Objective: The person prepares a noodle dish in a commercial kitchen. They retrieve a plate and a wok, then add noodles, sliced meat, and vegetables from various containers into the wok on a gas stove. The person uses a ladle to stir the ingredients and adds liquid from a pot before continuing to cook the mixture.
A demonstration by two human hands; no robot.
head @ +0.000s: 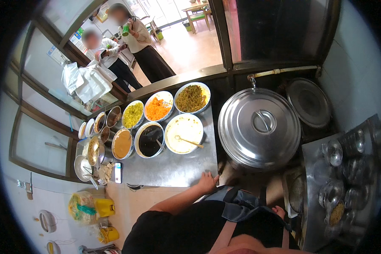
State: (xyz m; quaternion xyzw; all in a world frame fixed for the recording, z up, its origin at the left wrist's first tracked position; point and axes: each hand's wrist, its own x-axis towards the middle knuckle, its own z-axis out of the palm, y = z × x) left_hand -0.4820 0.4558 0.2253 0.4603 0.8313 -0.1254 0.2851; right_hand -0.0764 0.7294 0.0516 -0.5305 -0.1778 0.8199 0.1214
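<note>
My left hand [208, 183] rests on the front right corner of a stainless steel table [174, 173], fingers apart and holding nothing. My right hand [278, 211] hangs low beside my apron [241, 203]; only part of it shows, and its grip cannot be made out. Up the table from my left hand is a bowl of whitish contents [181, 130] with a spoon [190, 142] lying in it. Beside that bowl are one of dark liquid [147, 144] with a ladle and one of tan sauce [122, 144]. A large lidded steel pot [241, 127] stands to the right.
Behind those bowls sit chopped greens [192, 99], shredded orange vegetable [157, 108] and yellow-green pieces [133, 114]. A phone [118, 173] lies at the table's left. Glass bowls [333, 152] cover a right-hand steel surface. Two people [139, 41] stand beyond the window frame. Yellow bins [104, 207] are lower left.
</note>
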